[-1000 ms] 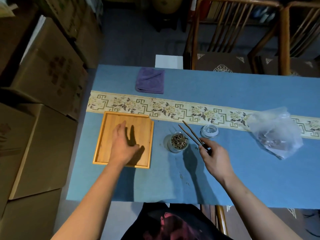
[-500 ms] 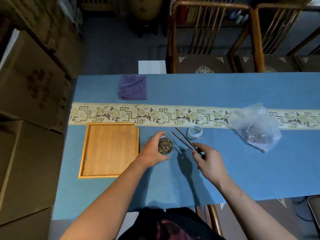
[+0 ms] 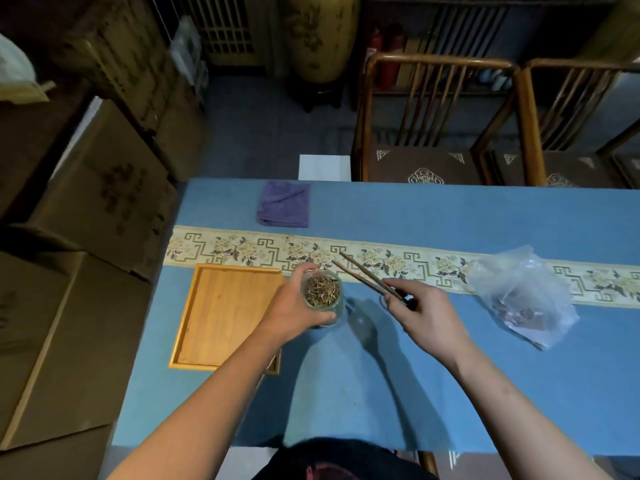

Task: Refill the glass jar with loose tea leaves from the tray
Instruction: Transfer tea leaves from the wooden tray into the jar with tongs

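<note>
Both forearms are bare from the lower edge of the view up to the wrists, with no sleeves, watch, bracelet or ring showing on them. The left hand (image 3: 298,311) and the right hand (image 3: 427,311) wear no gloves. At the bottom middle a dark, near-black garment (image 3: 346,460) covers the torso, with a dull reddish printed patch on its front; the print is too blurred to read.

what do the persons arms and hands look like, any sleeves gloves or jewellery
Both forearms are bare from the bottom edge of the frame to the wrist, with no sleeve in view. The left hand and right hand wear no gloves, and no ring, watch or bracelet shows. A dark garment with a reddish print shows at the torso.
</note>
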